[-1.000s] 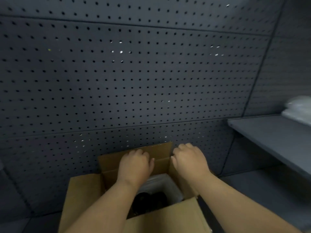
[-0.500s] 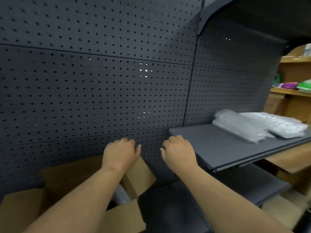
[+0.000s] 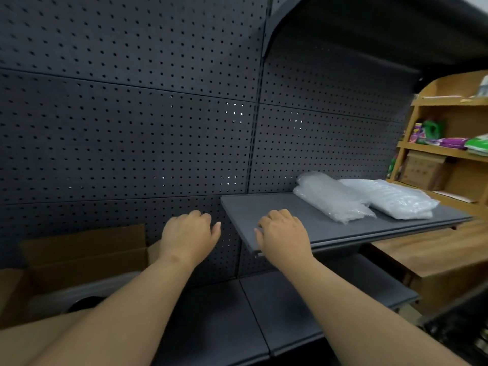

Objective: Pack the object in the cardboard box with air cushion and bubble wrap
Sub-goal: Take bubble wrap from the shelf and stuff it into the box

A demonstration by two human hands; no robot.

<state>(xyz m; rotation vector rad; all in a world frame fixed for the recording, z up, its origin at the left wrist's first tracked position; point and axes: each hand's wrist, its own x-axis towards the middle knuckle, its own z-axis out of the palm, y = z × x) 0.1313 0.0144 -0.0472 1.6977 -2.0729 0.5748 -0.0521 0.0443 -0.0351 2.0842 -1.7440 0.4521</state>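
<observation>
The open cardboard box [image 3: 79, 249] stands at the lower left with its flaps up. Inside it I see clear plastic wrap and a dark round object [image 3: 81, 303], partly hidden by my left forearm. My left hand [image 3: 188, 235] hovers to the right of the box, fingers loosely curled and holding nothing. My right hand [image 3: 282, 233] is over the left corner of the grey shelf [image 3: 264, 210], also holding nothing. A roll of bubble wrap [image 3: 330, 198] and a pack of air cushions [image 3: 390, 198] lie on that shelf to the right.
A dark pegboard wall [image 3: 132, 128] fills the background. A lower grey shelf [image 3: 290, 307] runs under my arms. A wooden shelf unit [image 3: 449, 154] with coloured packages and a carton stands at the far right.
My view has swung right, away from the box. Both hands left the box flaps and moved right toward the grey shelf with the wrap and cushions.
</observation>
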